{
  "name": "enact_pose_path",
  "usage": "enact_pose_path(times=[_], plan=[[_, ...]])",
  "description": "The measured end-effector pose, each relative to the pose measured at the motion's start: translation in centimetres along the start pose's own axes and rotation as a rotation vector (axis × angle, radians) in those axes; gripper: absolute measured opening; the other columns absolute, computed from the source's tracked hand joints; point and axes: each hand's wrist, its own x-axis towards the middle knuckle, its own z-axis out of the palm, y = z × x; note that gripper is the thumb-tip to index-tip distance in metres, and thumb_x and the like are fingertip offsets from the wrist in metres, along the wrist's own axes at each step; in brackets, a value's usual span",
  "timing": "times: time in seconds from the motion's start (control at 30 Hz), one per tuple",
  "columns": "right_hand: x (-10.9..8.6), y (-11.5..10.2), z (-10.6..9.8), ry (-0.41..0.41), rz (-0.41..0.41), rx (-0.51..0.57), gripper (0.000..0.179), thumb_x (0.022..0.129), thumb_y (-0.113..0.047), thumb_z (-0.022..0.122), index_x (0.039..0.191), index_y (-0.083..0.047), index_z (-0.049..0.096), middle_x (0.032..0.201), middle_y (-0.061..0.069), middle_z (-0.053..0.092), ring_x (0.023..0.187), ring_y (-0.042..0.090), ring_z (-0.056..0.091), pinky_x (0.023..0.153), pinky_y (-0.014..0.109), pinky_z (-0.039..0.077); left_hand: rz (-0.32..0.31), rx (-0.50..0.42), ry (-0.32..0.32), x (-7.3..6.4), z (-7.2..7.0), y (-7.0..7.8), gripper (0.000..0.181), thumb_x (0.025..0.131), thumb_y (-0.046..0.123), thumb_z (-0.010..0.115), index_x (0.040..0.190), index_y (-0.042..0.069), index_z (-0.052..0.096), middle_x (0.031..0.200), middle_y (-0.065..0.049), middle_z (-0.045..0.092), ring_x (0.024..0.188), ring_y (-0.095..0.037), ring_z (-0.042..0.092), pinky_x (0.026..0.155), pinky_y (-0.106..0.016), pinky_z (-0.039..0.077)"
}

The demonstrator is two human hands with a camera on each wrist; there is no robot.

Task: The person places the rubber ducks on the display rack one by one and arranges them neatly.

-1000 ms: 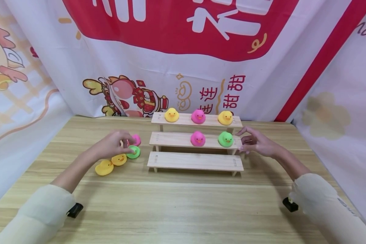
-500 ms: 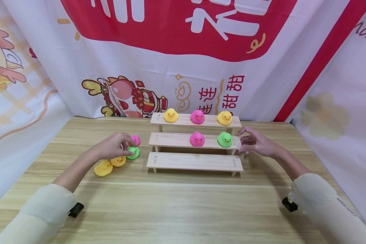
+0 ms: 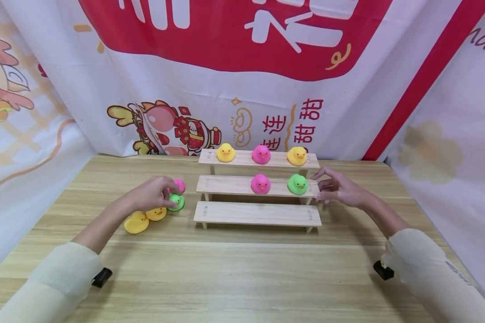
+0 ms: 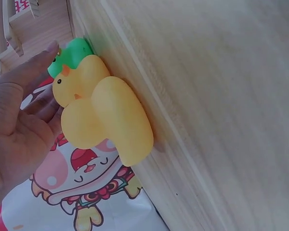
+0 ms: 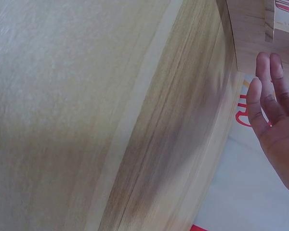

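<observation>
A green rubber duck (image 3: 176, 202) sits on the table left of a three-tier wooden stand (image 3: 256, 212). My left hand (image 3: 151, 194) pinches it, thumb on the near side and fingers behind. Beyond that duck a pink duck (image 3: 179, 185) is partly hidden by the fingers. Two yellow ducks, one nearer (image 3: 136, 222) and one beside the green (image 3: 156, 213), lie under the wrist; the left wrist view shows them lined up with the green duck (image 4: 74, 55). My right hand (image 3: 337, 188) is at the stand's right end, its fingers (image 5: 254, 98) extended and fingertips right at the wood.
On the top tier sit a yellow duck (image 3: 226, 152), a pink duck (image 3: 261, 154) and another yellow duck (image 3: 297, 155). The middle tier bears a pink duck (image 3: 260, 184) and a green duck (image 3: 297, 184). A printed cloth (image 3: 178, 80) hangs behind the table (image 3: 230, 278).
My left fingers have come down and closed in around the green duck, which stays about where it was. The right hand holds its place beside the stand. The head view shifts slightly.
</observation>
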Motion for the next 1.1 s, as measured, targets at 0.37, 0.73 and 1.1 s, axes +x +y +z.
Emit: enact_pose_path(times=[0.37,0.73,1.1], plan=[[0.01,-0.25,0.06,0.008,0.029,-0.011,0.039,0.095,0.006,0.065,0.127,0.008,0.043,0.100,0.032,0.068,0.086,0.025,0.072,0.069,0.041,0.062,0.001,0.022,0.005,0.13,0.12,-0.13,0.026,0.082,0.009,0.088,0.104,0.000,0.076,0.096,-0.006,0.069,0.079,-0.017,0.059,0.071,-0.031,0.053],[0.01,-0.40,-0.01,0.012,0.028,-0.010,0.038,0.095,0.007,0.064,0.126,0.008,0.042,0.099,0.033,0.068,0.086,0.027,0.073,0.069,0.041,0.062,-0.003,0.006,0.045,-0.18,-0.25,-0.01,0.027,0.083,0.005,0.086,0.107,0.000,0.075,0.096,-0.006,0.069,0.080,-0.019,0.058,0.068,-0.028,0.051],[0.04,-0.36,0.03,0.003,0.022,-0.008,0.037,0.096,0.008,0.063,0.126,0.010,0.042,0.099,0.035,0.068,0.087,0.028,0.073,0.068,0.039,0.061,0.020,-0.016,0.091,-0.46,-0.63,0.69,0.023,0.085,0.002,0.082,0.106,0.002,0.073,0.094,-0.005,0.069,0.082,-0.019,0.059,0.071,-0.029,0.053]])
